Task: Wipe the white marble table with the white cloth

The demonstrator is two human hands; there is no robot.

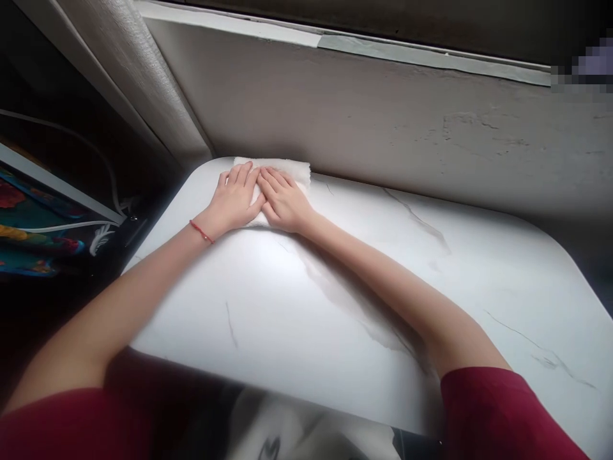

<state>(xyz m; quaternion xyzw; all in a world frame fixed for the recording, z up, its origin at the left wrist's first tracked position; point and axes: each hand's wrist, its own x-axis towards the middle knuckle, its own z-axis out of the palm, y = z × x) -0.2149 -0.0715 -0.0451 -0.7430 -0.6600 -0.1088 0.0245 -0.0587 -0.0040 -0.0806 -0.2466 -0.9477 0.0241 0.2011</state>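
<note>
A white cloth point(299, 170) lies spread at the far left end of a white marble-patterned table point(297, 306). My left hand point(234, 201) rests flat on the cloth's left part, its fingers stretched out and slightly apart. Beside it, my right hand point(286, 203) lies flat on the middle of the same cloth, with its fingers extended. The two hands meet at the thumbs and fingertips. Much of the cloth is hidden beneath them; its far edge and right corner show. A thin red string bracelet point(202, 231) circles my left wrist.
A grey wall point(335, 115) runs along the table's far edge, with a ledge point(230, 22) above. A pale column point(138, 70) stands at the far left corner. Left of the table are white cables point(103, 239) and colourful fabric point(29, 211).
</note>
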